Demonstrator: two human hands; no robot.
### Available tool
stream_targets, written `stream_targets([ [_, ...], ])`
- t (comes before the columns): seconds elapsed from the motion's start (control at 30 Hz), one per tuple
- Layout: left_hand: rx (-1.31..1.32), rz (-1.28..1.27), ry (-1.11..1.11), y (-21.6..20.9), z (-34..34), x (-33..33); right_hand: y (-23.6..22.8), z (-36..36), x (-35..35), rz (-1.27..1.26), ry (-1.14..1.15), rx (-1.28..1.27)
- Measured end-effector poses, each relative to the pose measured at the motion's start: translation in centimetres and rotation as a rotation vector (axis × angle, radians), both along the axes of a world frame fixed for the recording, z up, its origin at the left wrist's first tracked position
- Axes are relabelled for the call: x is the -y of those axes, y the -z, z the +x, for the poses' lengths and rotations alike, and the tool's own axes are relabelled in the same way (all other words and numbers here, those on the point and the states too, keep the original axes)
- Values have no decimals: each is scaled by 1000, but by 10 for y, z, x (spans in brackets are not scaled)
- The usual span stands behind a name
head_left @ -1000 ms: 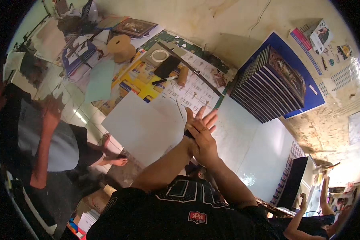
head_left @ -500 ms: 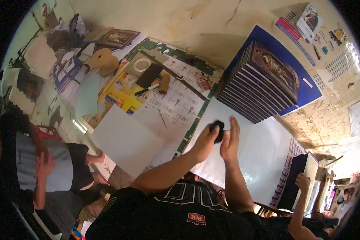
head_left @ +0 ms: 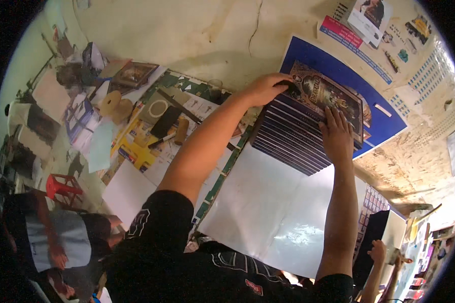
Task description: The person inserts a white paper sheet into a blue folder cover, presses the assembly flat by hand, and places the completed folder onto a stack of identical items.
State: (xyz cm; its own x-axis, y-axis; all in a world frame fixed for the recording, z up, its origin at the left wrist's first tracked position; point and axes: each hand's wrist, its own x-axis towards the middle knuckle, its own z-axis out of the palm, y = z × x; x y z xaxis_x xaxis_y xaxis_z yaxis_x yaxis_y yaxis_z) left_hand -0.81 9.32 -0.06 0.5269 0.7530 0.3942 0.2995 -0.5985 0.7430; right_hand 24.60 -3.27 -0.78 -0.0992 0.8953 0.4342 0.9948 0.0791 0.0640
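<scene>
A tall stack of hardback books (head_left: 293, 141) with dark spines stands at the back of the white tabletop. The top book (head_left: 333, 96) has an ornate, dark brown pictured cover. My left hand (head_left: 267, 91) is at this cover's left corner, its fingers closed on a small black object (head_left: 287, 83), mostly hidden, whose kind I cannot make out. On the cover's near right part, my right hand (head_left: 337, 132) lies flat with fingers stretched out, holding nothing.
A blue board (head_left: 384, 118) leans behind the stack against the wall. Left of me, a green-edged table bears a tape roll (head_left: 157, 108), papers and tools. One person (head_left: 60, 237) is at the lower left by a red stool (head_left: 64, 187); another person's hand (head_left: 376, 251) is at right.
Both my hands have moved from in front of my chest, up and forward onto the book stack. The black object has gone along with my left hand. My view has shifted.
</scene>
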Motion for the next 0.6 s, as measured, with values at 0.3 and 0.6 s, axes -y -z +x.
stream_targets([
  [0.3, 115, 27, -28, 45, -45, 83, -4, -3, -1, 46, 21, -27],
  [0.6, 313, -434, -177, -14, 14, -5, 5, 0, -3, 120, 3, -7],
])
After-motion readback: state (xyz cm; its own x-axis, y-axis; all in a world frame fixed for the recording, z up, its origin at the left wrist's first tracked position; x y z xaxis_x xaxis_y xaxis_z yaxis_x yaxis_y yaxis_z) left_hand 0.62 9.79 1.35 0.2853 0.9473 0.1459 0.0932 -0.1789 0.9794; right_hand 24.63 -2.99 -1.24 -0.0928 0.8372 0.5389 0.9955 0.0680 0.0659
